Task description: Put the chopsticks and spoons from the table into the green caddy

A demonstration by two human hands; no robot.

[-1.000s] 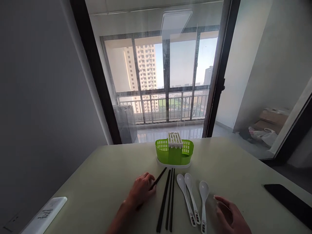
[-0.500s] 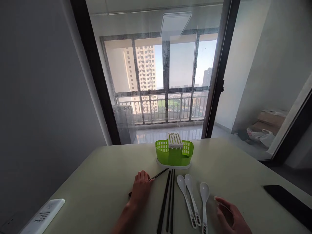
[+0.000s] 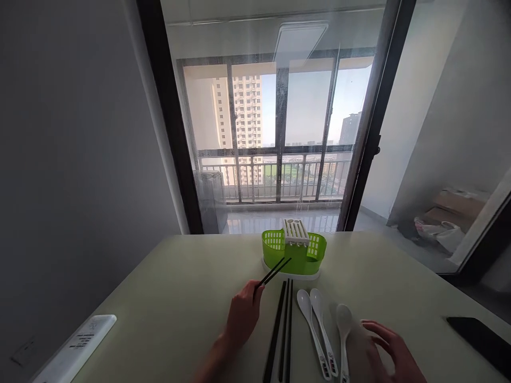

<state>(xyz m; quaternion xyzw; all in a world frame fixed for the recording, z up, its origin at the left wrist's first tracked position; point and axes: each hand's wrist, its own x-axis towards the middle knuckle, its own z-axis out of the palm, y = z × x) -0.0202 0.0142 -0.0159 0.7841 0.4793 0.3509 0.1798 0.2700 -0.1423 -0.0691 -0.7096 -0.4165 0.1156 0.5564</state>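
Observation:
My left hand (image 3: 244, 314) is closed around a pair of dark chopsticks (image 3: 277, 272); their thin ends point up and to the right, in front of the green basket (image 3: 294, 258). More dark chopsticks (image 3: 275, 331) lie side by side on the table, just right of that hand. Beside them are white spoons (image 3: 317, 335), two close together and a third spoon (image 3: 344, 324) a little apart. My right hand (image 3: 393, 351) holds nothing, its thumb and fingers apart and curved, to the right of the third spoon.
On the basket sits a white slotted rack (image 3: 296, 232). A white power strip (image 3: 80, 343) lies at the table's left edge, and a black phone-like slab (image 3: 481, 340) at the right. Beyond the pale table (image 3: 191, 276) stands a glass door.
My left hand has lifted the chopsticks off the table and moved right, swinging their tips up toward the basket. My right hand stays beside the spoons. The view has shifted slightly.

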